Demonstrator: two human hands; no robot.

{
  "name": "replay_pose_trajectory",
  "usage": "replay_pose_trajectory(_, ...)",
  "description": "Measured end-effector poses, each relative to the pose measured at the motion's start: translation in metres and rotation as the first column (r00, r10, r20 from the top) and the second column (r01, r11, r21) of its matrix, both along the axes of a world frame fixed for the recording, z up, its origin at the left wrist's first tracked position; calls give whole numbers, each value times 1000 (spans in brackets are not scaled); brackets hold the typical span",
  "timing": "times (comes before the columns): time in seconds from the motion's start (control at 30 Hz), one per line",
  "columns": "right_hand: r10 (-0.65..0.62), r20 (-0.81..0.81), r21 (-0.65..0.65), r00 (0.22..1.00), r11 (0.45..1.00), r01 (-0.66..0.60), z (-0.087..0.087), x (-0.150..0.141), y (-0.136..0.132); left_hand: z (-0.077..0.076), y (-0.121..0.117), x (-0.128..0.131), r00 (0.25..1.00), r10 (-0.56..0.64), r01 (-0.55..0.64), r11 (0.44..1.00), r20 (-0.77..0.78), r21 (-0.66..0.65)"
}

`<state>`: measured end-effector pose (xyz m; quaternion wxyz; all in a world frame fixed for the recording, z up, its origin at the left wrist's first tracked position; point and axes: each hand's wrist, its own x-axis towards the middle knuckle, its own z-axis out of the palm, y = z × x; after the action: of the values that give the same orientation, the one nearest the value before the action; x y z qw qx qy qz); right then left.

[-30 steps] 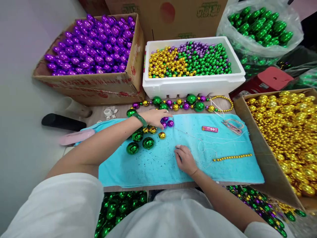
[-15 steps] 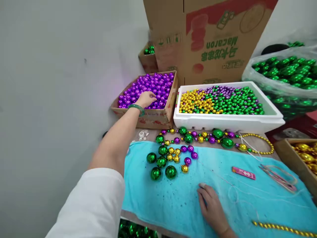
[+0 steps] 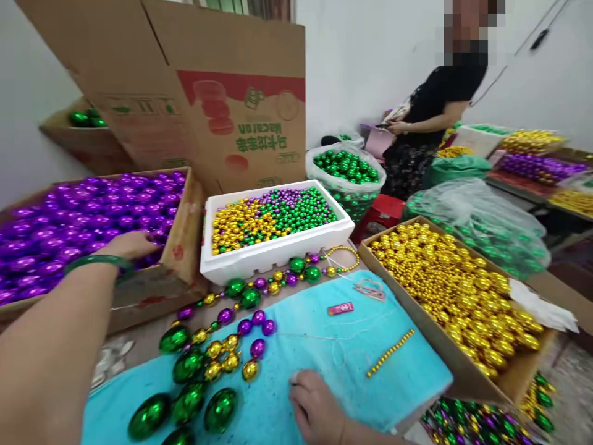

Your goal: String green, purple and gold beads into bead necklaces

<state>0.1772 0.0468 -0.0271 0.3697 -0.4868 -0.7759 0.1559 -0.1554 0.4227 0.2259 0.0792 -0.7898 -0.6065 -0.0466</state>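
My left hand (image 3: 132, 245) reaches over the right front corner of a cardboard box of shiny purple beads (image 3: 99, 207). Its fingers are bent together against the beads; whatever they hold is hidden. On a turquoise towel (image 3: 278, 408) rests my right hand (image 3: 315, 402), curled closed, with something white on one fingertip. I cannot see whether anything is inside it. Left of that hand lie loose large green beads (image 3: 221, 410), a cluster of gold beads (image 3: 222, 355), and purple beads (image 3: 258, 324) with a thin thread (image 3: 306, 337) running right from them.
A strung bead necklace (image 3: 250, 298) lies behind the towel. Beyond it stands a white foam box (image 3: 278, 250) of small beads. Thread snips (image 3: 370, 289), a pink packet (image 3: 340, 309) and a gold bead strand (image 3: 391, 352) lie right, beside a carton of gold beads (image 3: 430, 272). A person (image 3: 430, 105) stands behind.
The view has swung right, bringing the person and gold-bead carton into sight. My left hand stays at the purple beads, and my right hand remains on the towel, its fingers more curled.
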Motion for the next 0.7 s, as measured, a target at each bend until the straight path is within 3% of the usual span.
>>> replay_pose_trajectory(0.07, 0, 8, 2, 1000, 1000, 0, 0, 2, 0, 14, -19, 3, 997, 78, -78, 997, -21, -22)
replay_pose_trajectory(0.17, 42, 12, 33, 999, 999, -43, 7, 7, -3, 34, -77, 26, 980, 162, -179, 971, 111, 159)
replay_pose_trajectory(0.23, 58, 36, -30, 998, 998, -57, 11, 10, -1, 34, -119, 56, 979, -2, -40, 979, 204, 200)
replay_pose_trajectory(0.3, 80, 51, -78, 996, 994, -75, 12, 10, 4, 17, -160, 88, 950, -205, 198, 979, 237, 55)
replay_pose_trajectory(0.4, 97, 65, -125, 993, 988, -89, 17, 10, 6, -30, -217, 123, 878, -428, 471, 854, 214, -223)
replay_pose_trajectory(0.5, 104, 78, -115, 992, 989, -95, 24, 10, 6, -78, -253, 142, 865, -461, 502, 789, 198, -354)
replay_pose_trajectory(0.6, 115, 74, -124, 991, 987, -105, 26, 9, 7, -110, -269, 154, 884, -431, 468, 809, 182, -356)
replay_pose_trajectory(0.7, 114, 40, -159, 993, 982, -106, 25, 6, 7, -132, -277, 165, 890, -438, 454, 831, 123, -322)
